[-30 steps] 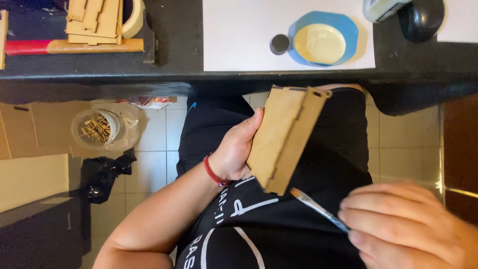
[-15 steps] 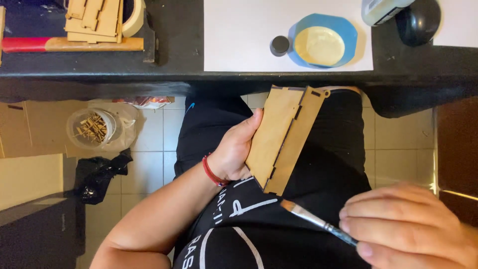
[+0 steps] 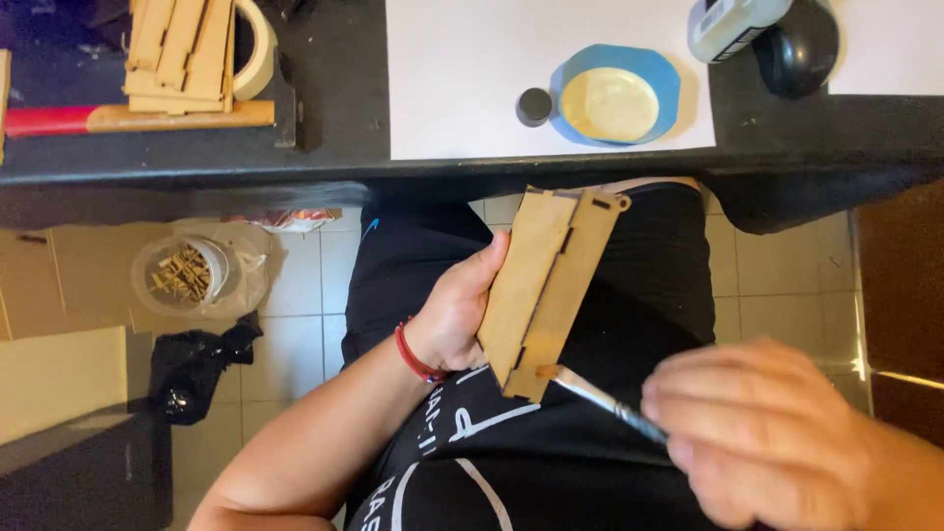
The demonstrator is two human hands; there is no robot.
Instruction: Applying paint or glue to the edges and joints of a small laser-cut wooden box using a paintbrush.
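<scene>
My left hand (image 3: 454, 313) grips a flat assembly of thin wooden panels (image 3: 549, 285) with slots and tabs, held tilted over my lap. My right hand (image 3: 762, 442) holds a small paintbrush (image 3: 600, 398) by its dark handle. The brush's bristle tip touches the lower end of the wooden assembly. A red band circles my left wrist.
On the black desk edge lie a white sheet (image 3: 462, 69), a blue dish of pale liquid (image 3: 615, 98), a small dark cap (image 3: 534, 106), a bottle (image 3: 733, 25) and a dark mouse (image 3: 796, 44). Stacked wooden pieces (image 3: 182, 54) sit left. A container of wood scraps (image 3: 187, 275) and black bag (image 3: 192, 364) rest on the tiled floor.
My right hand has moved up and left, carrying the brush tip from below the wooden assembly onto its lower end. My left hand holds the assembly nearly still.
</scene>
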